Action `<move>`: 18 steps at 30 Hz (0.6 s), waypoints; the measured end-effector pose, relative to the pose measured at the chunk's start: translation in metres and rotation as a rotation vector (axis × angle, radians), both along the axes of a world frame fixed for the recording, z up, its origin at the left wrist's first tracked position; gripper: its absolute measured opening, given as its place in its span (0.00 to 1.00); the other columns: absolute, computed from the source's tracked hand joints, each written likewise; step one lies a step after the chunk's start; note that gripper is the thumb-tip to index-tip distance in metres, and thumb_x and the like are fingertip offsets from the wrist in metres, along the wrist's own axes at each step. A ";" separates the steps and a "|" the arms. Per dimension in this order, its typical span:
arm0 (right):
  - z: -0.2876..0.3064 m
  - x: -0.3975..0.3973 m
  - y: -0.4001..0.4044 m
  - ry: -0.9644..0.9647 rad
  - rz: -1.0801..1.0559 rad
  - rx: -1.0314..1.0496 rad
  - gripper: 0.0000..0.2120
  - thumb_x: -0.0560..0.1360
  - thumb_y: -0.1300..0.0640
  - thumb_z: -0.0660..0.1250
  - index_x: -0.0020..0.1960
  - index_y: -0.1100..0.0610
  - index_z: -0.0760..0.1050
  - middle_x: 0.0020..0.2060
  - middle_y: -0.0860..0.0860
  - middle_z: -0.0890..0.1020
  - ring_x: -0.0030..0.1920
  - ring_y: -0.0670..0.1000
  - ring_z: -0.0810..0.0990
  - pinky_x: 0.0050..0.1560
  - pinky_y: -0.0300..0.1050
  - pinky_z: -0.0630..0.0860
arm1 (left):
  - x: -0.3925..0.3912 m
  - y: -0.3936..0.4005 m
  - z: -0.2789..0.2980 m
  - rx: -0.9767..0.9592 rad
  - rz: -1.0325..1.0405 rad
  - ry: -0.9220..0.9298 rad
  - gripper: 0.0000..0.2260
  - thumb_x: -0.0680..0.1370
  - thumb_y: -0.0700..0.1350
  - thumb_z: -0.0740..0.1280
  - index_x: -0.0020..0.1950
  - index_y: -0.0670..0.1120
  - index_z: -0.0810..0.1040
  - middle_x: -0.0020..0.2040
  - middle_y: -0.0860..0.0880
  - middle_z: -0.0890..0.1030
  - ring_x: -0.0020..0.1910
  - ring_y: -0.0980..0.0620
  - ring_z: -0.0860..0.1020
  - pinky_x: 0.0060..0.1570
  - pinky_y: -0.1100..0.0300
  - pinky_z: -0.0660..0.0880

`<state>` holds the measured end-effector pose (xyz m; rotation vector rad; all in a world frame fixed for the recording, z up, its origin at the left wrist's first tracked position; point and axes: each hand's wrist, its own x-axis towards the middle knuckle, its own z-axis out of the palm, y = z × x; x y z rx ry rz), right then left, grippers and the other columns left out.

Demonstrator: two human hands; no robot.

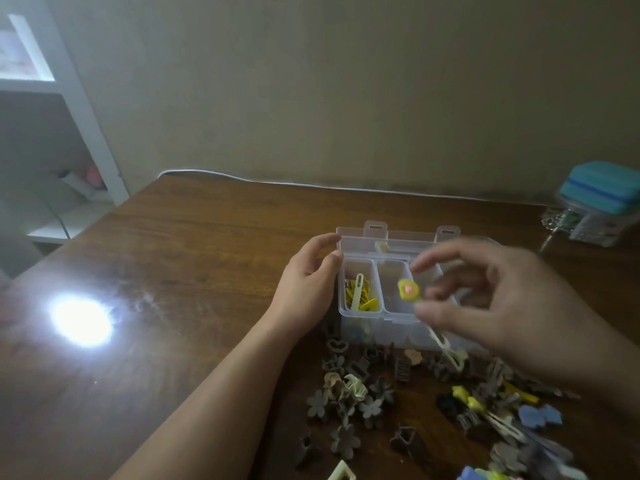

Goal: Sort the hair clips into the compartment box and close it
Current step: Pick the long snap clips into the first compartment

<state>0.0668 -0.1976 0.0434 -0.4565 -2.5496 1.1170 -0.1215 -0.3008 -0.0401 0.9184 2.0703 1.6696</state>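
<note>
A clear plastic compartment box (pixel 360 315) stands open on the wooden table, lid tipped back. Its left compartment holds several yellow clips (pixel 360 296). My left hand (pixel 308 282) rests against the box's left side, thumb and fingers touching its corner. My right hand (pixel 485 296) hovers blurred above the right part of the box and pinches a long cream clip with a yellow flower (pixel 408 289) by its stem, the flower over the middle compartment. A pile of loose hair clips (pixel 398 393), grey, cream, yellow and blue, lies in front of the box.
A teal case on a clear container (pixel 602 199) stands at the table's far right. A white cable (pixel 242 178) runs along the back edge by the wall. A white shelf (pixel 69 98) is at the left. A bright light glare (pixel 81 322) shines on the tabletop.
</note>
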 end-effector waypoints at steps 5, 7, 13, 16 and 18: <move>-0.009 -0.058 0.005 0.073 -0.042 -0.090 0.05 0.71 0.57 0.75 0.44 0.52 0.80 0.35 0.48 0.86 0.34 0.42 0.83 0.32 0.36 0.76 | 0.000 0.000 0.000 0.001 0.005 0.013 0.16 0.83 0.47 0.59 0.71 0.51 0.72 0.59 0.55 0.80 0.53 0.64 0.80 0.49 0.68 0.77; -0.019 -0.071 0.007 0.018 -0.059 -0.051 0.03 0.71 0.57 0.74 0.43 0.52 0.80 0.34 0.47 0.86 0.36 0.42 0.84 0.35 0.36 0.75 | 0.000 -0.001 0.001 -0.004 0.005 0.021 0.15 0.83 0.46 0.59 0.70 0.51 0.73 0.55 0.59 0.80 0.49 0.70 0.79 0.45 0.73 0.75; -0.011 -0.034 0.017 0.189 -0.083 0.237 0.02 0.72 0.53 0.70 0.42 0.46 0.80 0.36 0.42 0.81 0.40 0.41 0.79 0.39 0.31 0.75 | 0.002 -0.002 0.002 -0.001 -0.024 -0.035 0.17 0.83 0.49 0.59 0.72 0.52 0.71 0.65 0.52 0.79 0.59 0.58 0.79 0.52 0.65 0.78; -0.006 0.006 0.024 -0.020 -0.021 0.334 0.02 0.70 0.46 0.67 0.40 0.41 0.78 0.37 0.39 0.80 0.40 0.41 0.78 0.36 0.32 0.75 | 0.004 -0.003 0.001 -0.002 -0.043 -0.049 0.18 0.82 0.49 0.63 0.72 0.54 0.70 0.58 0.53 0.82 0.51 0.63 0.82 0.42 0.70 0.78; -0.012 0.026 0.022 -0.302 0.006 0.495 0.05 0.72 0.41 0.63 0.41 0.38 0.76 0.33 0.41 0.80 0.41 0.38 0.77 0.32 0.35 0.73 | 0.004 -0.002 0.001 -0.003 -0.041 -0.052 0.19 0.81 0.48 0.64 0.72 0.54 0.70 0.55 0.53 0.83 0.48 0.64 0.82 0.40 0.70 0.78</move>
